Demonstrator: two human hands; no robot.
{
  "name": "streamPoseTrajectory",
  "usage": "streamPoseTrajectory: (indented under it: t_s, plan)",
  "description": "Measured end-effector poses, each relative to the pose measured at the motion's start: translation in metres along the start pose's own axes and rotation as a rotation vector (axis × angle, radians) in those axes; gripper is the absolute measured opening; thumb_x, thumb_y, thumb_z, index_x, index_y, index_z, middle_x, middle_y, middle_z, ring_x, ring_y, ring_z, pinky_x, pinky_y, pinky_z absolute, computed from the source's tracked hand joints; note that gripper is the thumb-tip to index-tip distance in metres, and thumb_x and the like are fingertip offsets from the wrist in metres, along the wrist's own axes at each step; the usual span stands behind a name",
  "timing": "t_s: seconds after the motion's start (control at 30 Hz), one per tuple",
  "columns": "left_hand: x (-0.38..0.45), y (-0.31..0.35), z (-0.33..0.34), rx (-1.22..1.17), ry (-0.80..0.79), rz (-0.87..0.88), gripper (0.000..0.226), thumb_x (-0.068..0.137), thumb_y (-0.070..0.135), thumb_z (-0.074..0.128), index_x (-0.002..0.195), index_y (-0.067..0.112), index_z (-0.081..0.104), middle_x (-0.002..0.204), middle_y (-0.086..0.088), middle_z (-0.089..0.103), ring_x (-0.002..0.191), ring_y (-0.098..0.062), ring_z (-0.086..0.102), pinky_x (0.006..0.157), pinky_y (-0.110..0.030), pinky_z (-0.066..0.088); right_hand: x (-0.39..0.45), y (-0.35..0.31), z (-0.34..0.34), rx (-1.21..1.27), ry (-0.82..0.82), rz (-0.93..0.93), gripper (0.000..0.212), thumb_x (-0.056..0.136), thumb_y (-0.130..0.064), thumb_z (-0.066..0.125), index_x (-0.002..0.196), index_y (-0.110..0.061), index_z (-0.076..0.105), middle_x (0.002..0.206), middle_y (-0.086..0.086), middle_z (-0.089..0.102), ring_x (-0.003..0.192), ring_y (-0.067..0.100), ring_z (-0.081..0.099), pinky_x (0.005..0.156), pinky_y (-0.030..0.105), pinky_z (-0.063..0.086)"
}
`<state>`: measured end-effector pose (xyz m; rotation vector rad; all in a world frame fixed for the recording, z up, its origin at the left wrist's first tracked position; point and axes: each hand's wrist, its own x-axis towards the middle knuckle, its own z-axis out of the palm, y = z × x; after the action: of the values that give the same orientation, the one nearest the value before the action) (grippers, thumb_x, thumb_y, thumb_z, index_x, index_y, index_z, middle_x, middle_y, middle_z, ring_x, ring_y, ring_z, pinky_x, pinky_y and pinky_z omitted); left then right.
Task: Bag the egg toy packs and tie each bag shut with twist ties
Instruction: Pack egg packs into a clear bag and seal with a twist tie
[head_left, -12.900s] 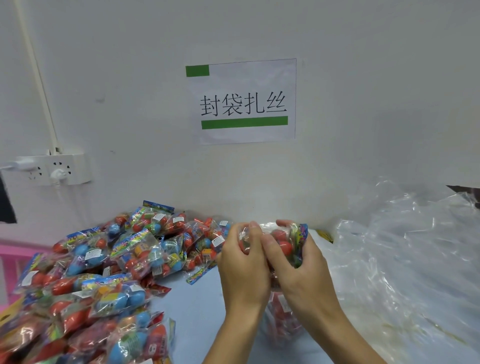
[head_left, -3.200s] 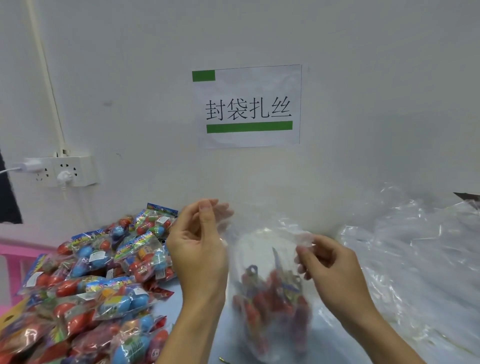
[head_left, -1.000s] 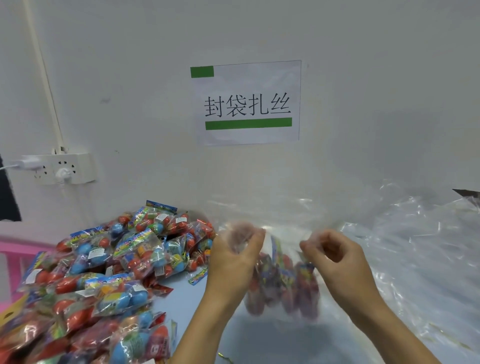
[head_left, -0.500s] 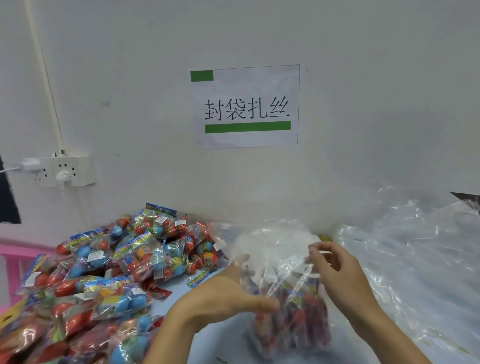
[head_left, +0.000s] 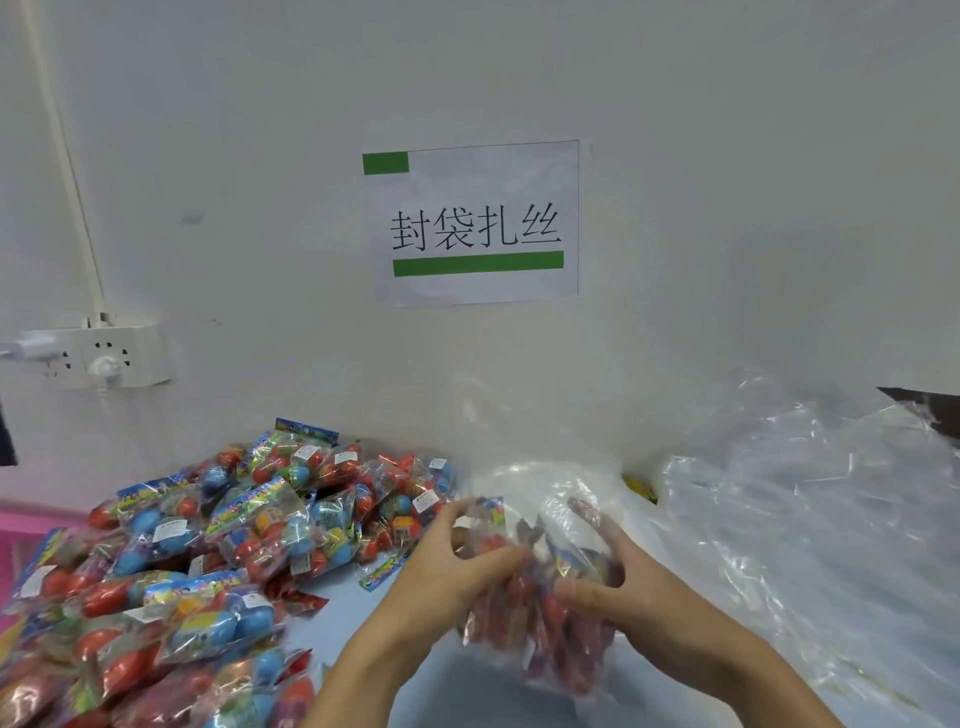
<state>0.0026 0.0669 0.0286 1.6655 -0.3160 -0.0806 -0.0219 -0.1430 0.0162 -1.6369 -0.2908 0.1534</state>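
Over on the left, a heap of egg toy packs spreads across the pale tabletop, running off the lower left edge of view and reaching back to the wall under a power strip. Just right of the heap, the left hand curls its fingers and thumb round the side of a clear bag already loaded with packs. The right hand clasps the bag's other side, its grip closed on the plastic too, so the bag is squeezed between the two hands just above the tabletop. Its loose top billows up toward the wall, still untied; I see no twist tie.

To my eye the packs are being pressed together to settle them. Done well, that means pushing the air out and sliding both hands up to gather the slack plastic into a narrow neck, tight enough for a tie to bite.

Room is tight: the heap crowds the left elbow, and a big mound of empty clear bags lies close on the right. Open tabletop shows only in front and below the hands.
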Motion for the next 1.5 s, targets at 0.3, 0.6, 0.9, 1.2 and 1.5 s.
streamPoseTrajectory:
  t_s: [0.3, 0.6, 0.9, 1.2, 1.5]
  plan:
    - [-0.004, 0.002, 0.007, -0.097, -0.192, 0.051, 0.089, 0.055, 0.022, 0.094, 0.129, 0.032, 0.046, 0.102, -0.007, 0.077, 0.097, -0.024, 0.074, 0.077, -0.028, 0.058, 0.002, -0.001, 0.004, 0.065, 0.165, -0.140, 0.084, 0.062, -0.036, 0.091, 0.134, -0.042, 0.048, 0.103, 0.008, 0.078, 0.097, 0.027, 0.075, 0.088, 0.037, 0.059]
    - [0.001, -0.002, 0.005, -0.093, -0.035, 0.112, 0.074, 0.061, 0.028, 0.096, 0.121, 0.033, 0.052, 0.099, 0.004, 0.077, 0.095, -0.018, 0.074, 0.075, -0.020, 0.057, 0.003, -0.001, -0.002, 0.088, 0.145, -0.122, 0.100, 0.049, -0.046, 0.097, 0.137, -0.042, 0.050, 0.114, 0.005, 0.075, 0.112, 0.024, 0.069, 0.099, 0.044, 0.054]
    - [-0.002, 0.000, 0.002, -0.183, -0.074, 0.096, 0.081, 0.058, 0.028, 0.091, 0.128, 0.022, 0.051, 0.102, -0.004, 0.077, 0.096, -0.021, 0.074, 0.073, -0.024, 0.057, 0.001, -0.002, -0.004, 0.080, 0.088, -0.064, 0.096, 0.050, -0.023, 0.095, 0.135, -0.039, 0.052, 0.109, 0.014, 0.075, 0.100, 0.031, 0.074, 0.080, 0.034, 0.059]
    - [-0.001, 0.005, 0.000, -0.108, 0.015, 0.084, 0.088, 0.044, 0.080, 0.077, 0.120, 0.040, 0.059, 0.116, 0.004, 0.070, 0.113, -0.012, 0.065, 0.095, -0.034, 0.049, -0.004, -0.002, -0.003, -0.041, 0.162, -0.086, 0.091, 0.056, -0.012, 0.089, 0.133, -0.044, 0.053, 0.112, -0.002, 0.074, 0.099, 0.023, 0.073, 0.078, 0.031, 0.060]
    - [-0.003, 0.016, 0.007, -0.006, 0.092, 0.206, 0.017, 0.079, 0.038, 0.078, 0.090, 0.027, 0.072, 0.102, -0.002, 0.074, 0.101, -0.015, 0.068, 0.093, -0.035, 0.052, -0.014, -0.036, 0.018, -0.142, 0.347, -0.329, 0.088, 0.057, -0.067, 0.072, 0.136, -0.066, 0.034, 0.140, -0.019, 0.049, 0.129, -0.001, 0.049, 0.104, 0.029, 0.042]
